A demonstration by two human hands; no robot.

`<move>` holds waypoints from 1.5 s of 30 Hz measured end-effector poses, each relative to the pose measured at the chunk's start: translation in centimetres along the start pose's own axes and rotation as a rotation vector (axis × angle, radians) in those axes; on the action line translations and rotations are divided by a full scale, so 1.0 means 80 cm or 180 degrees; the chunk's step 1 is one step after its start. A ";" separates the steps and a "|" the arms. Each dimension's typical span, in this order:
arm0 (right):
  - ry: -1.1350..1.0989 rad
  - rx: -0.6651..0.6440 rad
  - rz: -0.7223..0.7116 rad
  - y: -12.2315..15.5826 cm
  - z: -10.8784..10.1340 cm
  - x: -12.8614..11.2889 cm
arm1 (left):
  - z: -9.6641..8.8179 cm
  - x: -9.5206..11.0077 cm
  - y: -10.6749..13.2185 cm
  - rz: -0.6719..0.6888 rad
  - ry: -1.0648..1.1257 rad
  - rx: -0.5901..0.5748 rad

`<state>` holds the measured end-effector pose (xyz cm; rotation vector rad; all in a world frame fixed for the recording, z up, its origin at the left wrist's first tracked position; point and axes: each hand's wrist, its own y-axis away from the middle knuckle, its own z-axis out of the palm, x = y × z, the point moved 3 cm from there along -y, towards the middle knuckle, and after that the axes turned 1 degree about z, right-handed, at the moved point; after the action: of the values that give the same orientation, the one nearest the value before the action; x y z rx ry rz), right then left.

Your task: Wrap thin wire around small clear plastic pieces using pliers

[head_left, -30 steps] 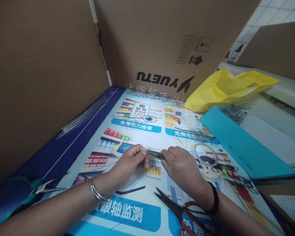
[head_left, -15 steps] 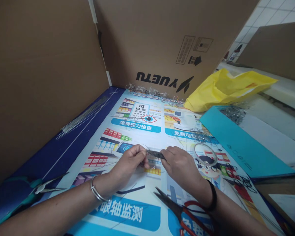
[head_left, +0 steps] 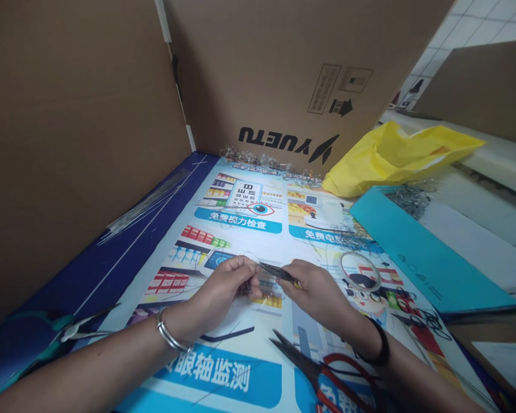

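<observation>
Just beyond the scissors [head_left: 316, 373], our left hand [head_left: 223, 287] pinches thin wire [head_left: 251, 256]; right hand [head_left: 320, 293] clamps slim pliers [head_left: 275, 271]; open poster [head_left: 241, 221] beyond.

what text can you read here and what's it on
"YUETU", upside down, on the cardboard box.
"免费视力检查" on the poster, far blue banner.
"眼轴监测" on its near blue banner.
"免费电", rest unclear, on the right banner.
Shipping labels and eye chart: too small.

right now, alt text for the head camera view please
Over a colourful printed poster, the left hand pinches a thin wire while the right hand holds slim dark pliers to it. Red-handled scissors lie near the right wrist; brown cardboard walls and a yellow plastic bag stand behind.
</observation>
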<state>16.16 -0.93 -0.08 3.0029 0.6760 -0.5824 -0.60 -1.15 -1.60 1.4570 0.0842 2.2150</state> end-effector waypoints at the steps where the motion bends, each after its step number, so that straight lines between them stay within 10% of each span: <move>1: 0.0126 0.0038 -0.0007 0.001 0.000 -0.001 | 0.000 0.000 0.000 0.0017 -0.0022 0.0000; 21: 0.0947 0.0697 -0.0227 0.010 -0.003 -0.011 | 0.003 -0.006 0.002 0.0402 -0.0158 0.0104; 45: 0.0342 0.0039 0.0103 -0.001 -0.010 0.002 | -0.004 -0.003 -0.003 0.0088 0.0019 -0.0109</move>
<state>16.54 -0.74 0.65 3.0685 0.6295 -0.4282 -0.73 -0.96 -1.99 1.4416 0.0281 2.2320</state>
